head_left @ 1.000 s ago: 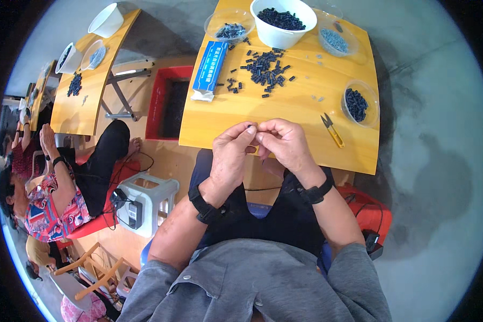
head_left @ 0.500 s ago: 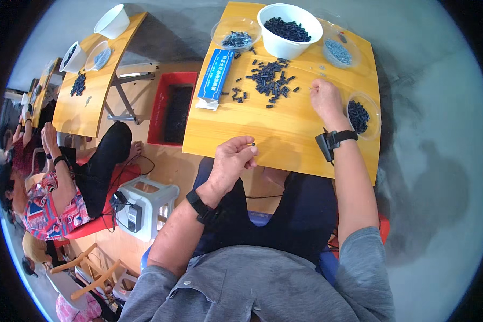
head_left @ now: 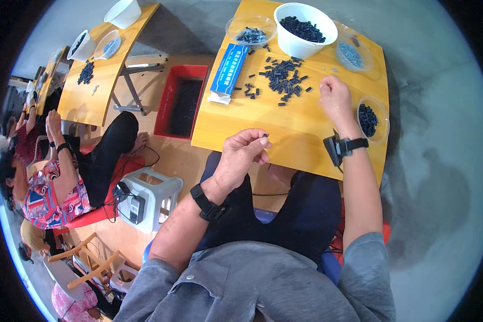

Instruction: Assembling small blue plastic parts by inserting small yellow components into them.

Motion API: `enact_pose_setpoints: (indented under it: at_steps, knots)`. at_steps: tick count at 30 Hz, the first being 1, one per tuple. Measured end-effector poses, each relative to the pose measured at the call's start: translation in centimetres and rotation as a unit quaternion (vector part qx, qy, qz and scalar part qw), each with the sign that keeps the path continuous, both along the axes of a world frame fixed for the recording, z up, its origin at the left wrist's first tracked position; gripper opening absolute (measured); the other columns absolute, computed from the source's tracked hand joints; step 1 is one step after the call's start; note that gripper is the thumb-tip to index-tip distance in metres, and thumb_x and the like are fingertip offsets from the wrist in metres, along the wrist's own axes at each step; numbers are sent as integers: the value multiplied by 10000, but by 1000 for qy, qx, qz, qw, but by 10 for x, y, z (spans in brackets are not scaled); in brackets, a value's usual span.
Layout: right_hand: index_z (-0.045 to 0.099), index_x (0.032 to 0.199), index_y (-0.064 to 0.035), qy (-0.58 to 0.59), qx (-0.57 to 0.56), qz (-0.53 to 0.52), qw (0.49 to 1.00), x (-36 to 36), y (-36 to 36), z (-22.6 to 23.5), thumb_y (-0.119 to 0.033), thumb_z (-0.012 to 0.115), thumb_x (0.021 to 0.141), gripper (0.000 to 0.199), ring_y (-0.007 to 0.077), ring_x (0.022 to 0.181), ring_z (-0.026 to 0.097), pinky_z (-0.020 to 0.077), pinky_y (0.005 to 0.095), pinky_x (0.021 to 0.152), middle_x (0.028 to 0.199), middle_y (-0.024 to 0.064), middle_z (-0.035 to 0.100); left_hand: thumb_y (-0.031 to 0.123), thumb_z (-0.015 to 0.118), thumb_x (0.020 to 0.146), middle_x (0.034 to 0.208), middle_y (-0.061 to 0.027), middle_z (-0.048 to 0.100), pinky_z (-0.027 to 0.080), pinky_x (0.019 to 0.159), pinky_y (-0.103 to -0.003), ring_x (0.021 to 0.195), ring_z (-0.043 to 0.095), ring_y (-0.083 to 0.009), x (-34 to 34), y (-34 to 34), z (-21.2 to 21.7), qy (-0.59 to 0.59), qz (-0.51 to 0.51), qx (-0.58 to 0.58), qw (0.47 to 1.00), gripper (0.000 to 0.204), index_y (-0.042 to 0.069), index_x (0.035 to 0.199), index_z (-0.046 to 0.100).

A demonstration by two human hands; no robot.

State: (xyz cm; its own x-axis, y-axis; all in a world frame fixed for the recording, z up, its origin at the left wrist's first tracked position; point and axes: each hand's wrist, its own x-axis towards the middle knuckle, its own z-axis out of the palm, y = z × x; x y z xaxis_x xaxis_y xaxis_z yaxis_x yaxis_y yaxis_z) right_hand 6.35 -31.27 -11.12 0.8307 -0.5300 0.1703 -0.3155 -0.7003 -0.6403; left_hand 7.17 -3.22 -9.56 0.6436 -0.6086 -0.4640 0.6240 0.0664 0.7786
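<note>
- The left hand [head_left: 238, 158] pinched a small black piece [head_left: 265, 136] between thumb and finger, by the near edge of the bench [head_left: 306, 142]; with so little to grip, the piece could have slipped to the floor [head_left: 167, 154].
- The right hand [head_left: 336, 99] was curled just short of a tiny grey bit [head_left: 334, 69]; whether it held anything, I could not tell. A careless knuckle risked flicking the bit away.
- A clear tub [head_left: 384, 129] stood near the right wristband [head_left: 356, 143]; an outward swing could have tipped it.
</note>
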Motion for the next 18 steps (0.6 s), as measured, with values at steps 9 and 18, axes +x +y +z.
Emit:
enact_pose_setpoints:
  at_steps: [9,18]
  knots:
    - [579,952,-17,-162,621,60,764,-47,82,50,-100,539,919,98,114,627,583,519,249,538,835,58,606,92,579,903,797,-29,656,450,481,-199,591,598,-75,-10,1,36,-48,-13,-26,998,77,49,961,604]
    - [592,961,4,-181,573,128,789,-90,137,83,-89,558,911,111,92,609,565,462,210,513,738,34,585,92,615,884,793,-8,660,432,508,-171,631,605,-53,-32,13,60,-127,-29,-61,990,98,60,972,643]
